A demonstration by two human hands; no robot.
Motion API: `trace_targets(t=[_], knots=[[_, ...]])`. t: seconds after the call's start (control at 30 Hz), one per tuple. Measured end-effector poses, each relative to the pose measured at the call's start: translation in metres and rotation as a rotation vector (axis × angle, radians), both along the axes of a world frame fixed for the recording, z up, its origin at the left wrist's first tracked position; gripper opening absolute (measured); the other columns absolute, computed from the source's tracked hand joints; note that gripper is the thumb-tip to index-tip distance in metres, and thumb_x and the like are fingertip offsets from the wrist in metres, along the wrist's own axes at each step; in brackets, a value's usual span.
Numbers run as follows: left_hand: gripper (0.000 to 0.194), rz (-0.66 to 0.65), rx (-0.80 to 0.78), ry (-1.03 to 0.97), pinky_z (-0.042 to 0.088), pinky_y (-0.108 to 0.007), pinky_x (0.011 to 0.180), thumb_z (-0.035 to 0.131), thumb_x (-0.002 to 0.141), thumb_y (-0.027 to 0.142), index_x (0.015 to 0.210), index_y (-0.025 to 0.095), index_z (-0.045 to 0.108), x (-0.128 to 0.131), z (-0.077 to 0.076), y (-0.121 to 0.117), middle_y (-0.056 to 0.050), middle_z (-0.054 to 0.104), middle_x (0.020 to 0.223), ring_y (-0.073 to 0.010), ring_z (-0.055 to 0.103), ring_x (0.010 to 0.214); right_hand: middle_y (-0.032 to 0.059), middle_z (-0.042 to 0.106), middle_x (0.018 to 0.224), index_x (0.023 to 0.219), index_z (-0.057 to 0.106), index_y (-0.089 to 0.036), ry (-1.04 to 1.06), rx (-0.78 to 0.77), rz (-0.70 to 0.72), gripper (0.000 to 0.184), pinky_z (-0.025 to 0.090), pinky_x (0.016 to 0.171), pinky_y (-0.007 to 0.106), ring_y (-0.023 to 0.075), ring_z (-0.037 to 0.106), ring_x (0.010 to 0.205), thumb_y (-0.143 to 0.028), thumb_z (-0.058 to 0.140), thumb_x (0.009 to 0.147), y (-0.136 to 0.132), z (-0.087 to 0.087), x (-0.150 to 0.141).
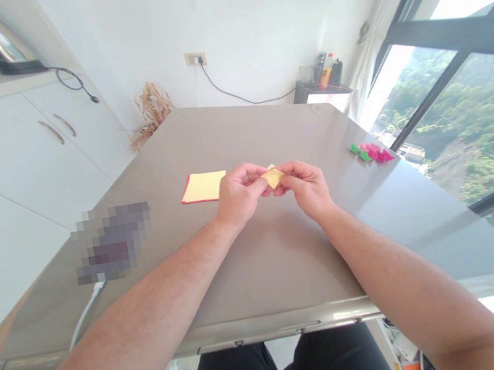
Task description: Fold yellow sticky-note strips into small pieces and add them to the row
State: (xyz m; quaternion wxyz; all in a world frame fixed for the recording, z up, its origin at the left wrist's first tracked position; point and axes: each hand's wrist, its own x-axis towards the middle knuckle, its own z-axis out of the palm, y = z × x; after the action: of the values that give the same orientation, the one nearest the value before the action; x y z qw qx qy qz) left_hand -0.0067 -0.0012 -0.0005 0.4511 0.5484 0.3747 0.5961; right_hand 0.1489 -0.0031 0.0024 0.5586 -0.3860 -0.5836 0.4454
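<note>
Between my two hands, above the middle of the table, is a small piece of folded yellow paper (273, 178). My left hand (239, 193) pinches its left side between thumb and fingers. On the right side, the thumb and fingers of my right hand (307, 185) grip it in the same way. A raised point of the paper shows at the top and creases run across its front. Just left of my left hand lies a stack of yellow paper sheets (204, 187) with a red edge, its right end partly hidden by that hand.
Several small folded green and pink paper pieces (372, 151) sit at the table's right edge by the window. A blurred-out flat object (115, 243) with a white cable (84, 314) lies at the left. Dried stalks (152, 112) and a small dark stand (322, 93) are behind the table (260, 270).
</note>
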Motion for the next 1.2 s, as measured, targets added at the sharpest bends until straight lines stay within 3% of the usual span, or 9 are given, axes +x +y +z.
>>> trace_targets(t=[0.33,0.57,0.73,0.9,1.2], knots=[[0.012,-0.012,-0.065,-0.062,0.056,-0.027,0.061,0.072,0.069,0.020,0.079,0.020,0.066,-0.0008,0.0019,0.0012,0.003,0.070,0.065,-0.0146,0.068,0.062,-0.0034,0.070,0.067,0.085,0.075,-0.024,-0.010,0.035,-0.009,0.017,0.057,0.067,0.033,0.0148,0.067,0.062,-0.022,0.062,0.075,0.0000,-0.0030,-0.0016],[0.013,-0.030,-0.168,-0.126,0.057,-0.029,0.061,0.068,0.066,0.015,0.076,0.019,0.062,-0.0021,0.0019,0.0025,0.002,0.068,0.063,-0.0152,0.069,0.061,-0.0026,0.069,0.063,0.073,0.069,-0.023,-0.003,0.035,-0.026,0.005,0.058,0.066,0.033,0.0147,0.067,0.060,-0.025,0.065,0.074,-0.0001,-0.0032,-0.0037],[0.012,-0.011,-0.132,-0.090,0.058,-0.031,0.064,0.070,0.066,0.016,0.075,0.019,0.063,-0.0017,0.0019,0.0019,0.001,0.070,0.067,-0.0156,0.070,0.064,-0.0037,0.071,0.068,0.091,0.070,-0.024,-0.015,0.052,-0.040,0.017,0.059,0.067,0.034,0.0146,0.069,0.062,-0.027,0.066,0.076,0.0023,-0.0056,-0.0020],[0.010,-0.015,-0.119,-0.080,0.059,-0.031,0.064,0.069,0.066,0.016,0.073,0.019,0.063,-0.0008,0.0023,0.0008,0.001,0.070,0.067,-0.0165,0.070,0.065,-0.0028,0.070,0.064,0.078,0.071,-0.023,-0.025,0.047,-0.052,0.007,0.060,0.067,0.033,0.0154,0.070,0.061,-0.023,0.065,0.075,0.0030,-0.0055,-0.0001],[0.009,-0.043,-0.170,-0.125,0.059,-0.032,0.063,0.068,0.066,0.016,0.074,0.018,0.064,-0.0024,0.0035,0.0010,0.000,0.070,0.065,-0.0173,0.070,0.062,-0.0029,0.070,0.060,0.075,0.072,-0.022,0.002,0.029,-0.040,0.007,0.058,0.065,0.034,0.0162,0.069,0.058,-0.020,0.065,0.073,-0.0004,-0.0037,0.0012]])
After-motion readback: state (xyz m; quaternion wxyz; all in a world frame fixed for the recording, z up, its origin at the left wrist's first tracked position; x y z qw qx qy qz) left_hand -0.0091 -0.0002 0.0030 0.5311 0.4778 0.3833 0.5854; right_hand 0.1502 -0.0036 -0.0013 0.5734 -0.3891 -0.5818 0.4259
